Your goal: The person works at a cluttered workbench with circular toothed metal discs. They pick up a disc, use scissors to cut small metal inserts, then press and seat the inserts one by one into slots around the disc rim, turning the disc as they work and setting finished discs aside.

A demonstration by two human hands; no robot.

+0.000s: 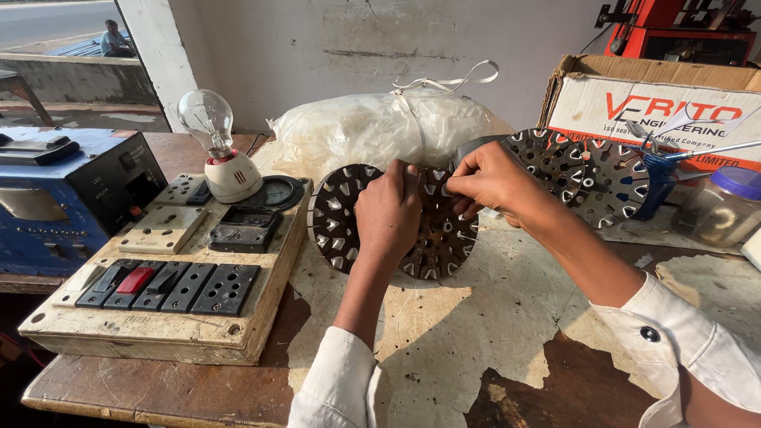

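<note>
That slotted steel disc (396, 222) beside the switch board (170, 269) looks heavy, stiff, sharp-toothed: your left hand (387, 215) grips its top rim, right hand (491, 178) pinches a slot, so hold by the rim.

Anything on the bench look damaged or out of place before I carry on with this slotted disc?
The pale table covering is torn and peeling, baring dark wood near the front edge. The cardboard box has a ragged top left corner. The slotted disc under the left hand and right hand looks intact.

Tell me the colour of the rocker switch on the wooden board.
Red, among black ones: the rocker switch, head view.
</note>
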